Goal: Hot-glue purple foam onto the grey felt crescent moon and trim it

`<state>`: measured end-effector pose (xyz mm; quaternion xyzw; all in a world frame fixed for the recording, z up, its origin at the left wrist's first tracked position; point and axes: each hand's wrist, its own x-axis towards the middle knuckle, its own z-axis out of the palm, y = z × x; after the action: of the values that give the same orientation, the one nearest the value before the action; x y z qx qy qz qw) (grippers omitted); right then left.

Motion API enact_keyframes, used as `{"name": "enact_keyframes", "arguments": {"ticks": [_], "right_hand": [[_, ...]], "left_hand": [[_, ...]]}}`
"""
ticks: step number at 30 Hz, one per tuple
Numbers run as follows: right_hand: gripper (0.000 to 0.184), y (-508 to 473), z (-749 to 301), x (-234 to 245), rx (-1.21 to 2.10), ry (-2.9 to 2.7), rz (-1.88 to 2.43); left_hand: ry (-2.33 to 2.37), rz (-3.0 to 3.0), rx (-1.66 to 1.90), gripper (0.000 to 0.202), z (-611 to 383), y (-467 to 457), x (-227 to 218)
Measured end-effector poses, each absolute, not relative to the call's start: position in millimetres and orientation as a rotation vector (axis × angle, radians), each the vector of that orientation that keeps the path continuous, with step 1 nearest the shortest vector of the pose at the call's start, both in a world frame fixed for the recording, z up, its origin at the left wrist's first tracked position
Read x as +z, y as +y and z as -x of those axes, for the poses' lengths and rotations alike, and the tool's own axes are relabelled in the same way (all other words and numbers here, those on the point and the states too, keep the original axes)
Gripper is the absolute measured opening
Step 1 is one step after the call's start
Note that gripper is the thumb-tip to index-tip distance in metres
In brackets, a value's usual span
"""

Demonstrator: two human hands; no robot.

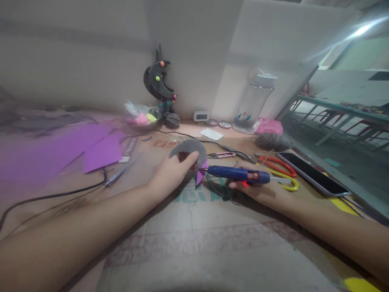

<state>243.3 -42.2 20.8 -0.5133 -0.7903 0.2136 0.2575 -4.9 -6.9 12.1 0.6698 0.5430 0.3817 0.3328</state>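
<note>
My left hand (178, 168) grips a grey yarn-wrapped crescent (191, 148), thumb on its upper face. A small purple paper piece (200, 177) sticks out at the crescent's lower right end. In my right hand (258, 185) is a blue glue gun (229, 172) with a red light glowing on it and a clear glue stick (280, 180) coming out of its back. Its nozzle points left and is at the purple piece; whether it touches cannot be made out. Most fingers of my right hand are hidden behind the gun.
Pink thread snips (223, 155), orange-handled scissors (281, 165) and a phone (314, 173) lie close by on the right. Purple sheets (103, 152) and a pen (114, 177) are left. Behind stand a bottle (253, 101), grey yarn (273, 141) and a dark crescent ornament (152, 83). Cables cross the table.
</note>
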Motion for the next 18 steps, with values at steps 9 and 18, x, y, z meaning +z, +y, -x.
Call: {"name": "enact_keyframes", "arguments": {"ticks": [9, 18], "right_hand": [[0.027, -43.9, -243.0, 23.3, 0.578, -2.146, 1.404], [0.026, -43.5, -241.9, 24.1, 0.547, -2.136, 1.386]], "left_hand": [[1.476, -1.742, 0.973, 0.044, 4.5, -7.1, 13.0], [1.486, -1.757, 0.957, 0.045, 4.8, -6.7, 12.8]]}}
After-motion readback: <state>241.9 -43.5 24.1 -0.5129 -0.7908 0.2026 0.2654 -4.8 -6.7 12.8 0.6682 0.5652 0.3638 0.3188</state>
